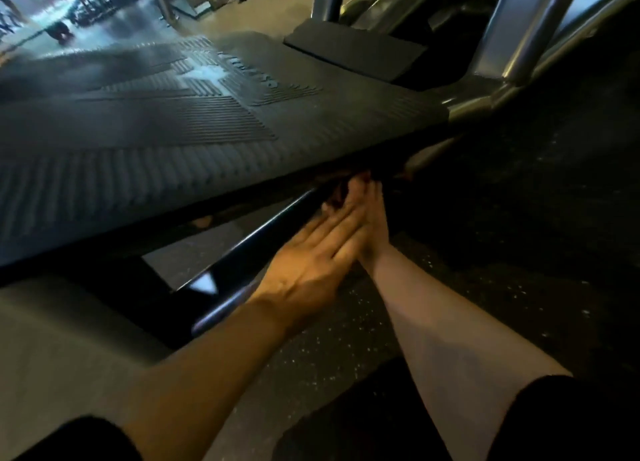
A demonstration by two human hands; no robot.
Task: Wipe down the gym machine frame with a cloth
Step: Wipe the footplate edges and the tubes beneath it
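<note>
At the bottom of the frame I see two bare forearms rising from dark sleeves cut off by the lower edge, both reaching up toward the centre. My left hand (308, 253) lies just left of centre with its back to the camera, fingers straight and close together, resting against a glossy black bar (249, 249) that runs from lower left up to the centre. My right hand (372, 215) sits just beside it, touching it, its fingertips pushed into the dark gap under the footplate (173, 142); motion blur and shadow hide those fingers, so I cannot tell whether they are curled or what they hold. A dark, reddish shape shows at the fingertips near the centre, but I cannot make out whether it is the cloth. The bar is part of the frame and its far end vanishes under the footplate. The speckled floor (502, 253) fills the right side, mostly in shadow. The ribbed black footplate spans the middle from the left edge to the right of centre, with blurred raised lettering I cannot read. Silver tubes (530, 38) climb out of the upper right corner, cut off. The upper left is a bright blur of distant equipment.
</note>
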